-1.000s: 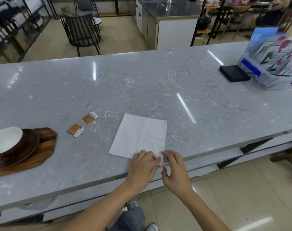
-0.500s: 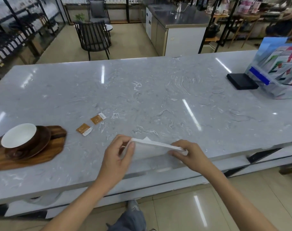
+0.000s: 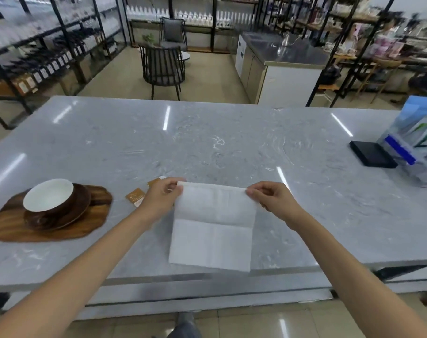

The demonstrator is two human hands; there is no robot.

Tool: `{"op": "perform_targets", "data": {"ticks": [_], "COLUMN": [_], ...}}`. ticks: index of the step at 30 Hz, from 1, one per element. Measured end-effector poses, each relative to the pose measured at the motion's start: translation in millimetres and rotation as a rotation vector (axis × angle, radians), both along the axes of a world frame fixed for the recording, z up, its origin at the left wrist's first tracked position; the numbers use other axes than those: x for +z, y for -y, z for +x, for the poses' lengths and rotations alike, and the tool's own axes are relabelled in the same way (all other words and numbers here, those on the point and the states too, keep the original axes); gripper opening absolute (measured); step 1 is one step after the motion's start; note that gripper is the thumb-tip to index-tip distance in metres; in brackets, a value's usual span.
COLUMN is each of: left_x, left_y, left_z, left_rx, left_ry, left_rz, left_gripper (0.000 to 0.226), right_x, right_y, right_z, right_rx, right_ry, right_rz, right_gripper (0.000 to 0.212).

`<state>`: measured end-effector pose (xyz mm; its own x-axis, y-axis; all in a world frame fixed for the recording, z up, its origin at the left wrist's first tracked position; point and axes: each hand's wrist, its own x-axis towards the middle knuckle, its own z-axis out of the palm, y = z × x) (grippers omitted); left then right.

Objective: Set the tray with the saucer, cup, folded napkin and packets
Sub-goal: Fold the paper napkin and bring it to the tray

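Note:
A white napkin (image 3: 213, 228) is lifted off the grey marble counter (image 3: 232, 147) and hangs unfolded with crease lines showing. My left hand (image 3: 162, 200) pinches its top left corner and my right hand (image 3: 272, 200) pinches its top right corner. At the left, a wooden tray (image 3: 90, 215) carries a dark brown saucer (image 3: 79, 203) with a cup (image 3: 49, 198), white inside, on it. Two small orange packets (image 3: 135, 196) lie on the counter just right of the tray, the farther one partly hidden behind my left hand.
A flat black box (image 3: 372, 153) and a clear stand of leaflets (image 3: 417, 147) sit at the counter's right end. Beyond the counter are a black chair (image 3: 162, 69), a steel-topped cabinet (image 3: 280, 69) and shelving.
Both hands took the napkin's near edge off the counter and raised it; the napkin now hangs spread between my hands. The view tilted up.

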<state>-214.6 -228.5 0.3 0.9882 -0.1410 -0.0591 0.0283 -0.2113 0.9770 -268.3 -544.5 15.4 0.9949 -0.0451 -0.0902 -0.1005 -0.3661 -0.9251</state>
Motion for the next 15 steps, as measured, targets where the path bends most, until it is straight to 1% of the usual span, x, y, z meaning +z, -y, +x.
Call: {"op": "perform_targets", "data": {"ticks": [3, 8, 11, 13, 15], "left_x": [-16.3, -9.9, -8.3, -10.4, -14.2], "left_y": [-2.1, -1.4, -6.6, -14.7, -24.7], "left_z": [33.1, 56.9, 48.9, 34.1, 14.9], "left_rx": [-0.066, -0.250, -0.304, -0.340, -0.349], "left_ry": [-0.023, 0.116, 0.273, 0.386, 0.447], "left_rz": [0.179, 0.392, 0.524, 0.522, 0.523], "left_gripper": [0.023, 0.016, 0.014, 0.016, 0.017], "right_x": [-3.4, -2.8, -3.3, -5.5, -10.7], "right_y": [-4.0, -11.2, -10.5, -7.9, -3.9], "right_z": [32.6, 63.8, 58.1, 44.5, 27.5], "right_rx": [0.065, 0.116, 0.174, 0.201, 0.215], "right_ry": [-0.075, -0.129, -0.070, -0.005, 0.094], "right_rz": [-0.130, -0.218, -0.350, -0.411, -0.486], "right_gripper": [0.011, 0.015, 0.008, 0.018, 0.028]}}
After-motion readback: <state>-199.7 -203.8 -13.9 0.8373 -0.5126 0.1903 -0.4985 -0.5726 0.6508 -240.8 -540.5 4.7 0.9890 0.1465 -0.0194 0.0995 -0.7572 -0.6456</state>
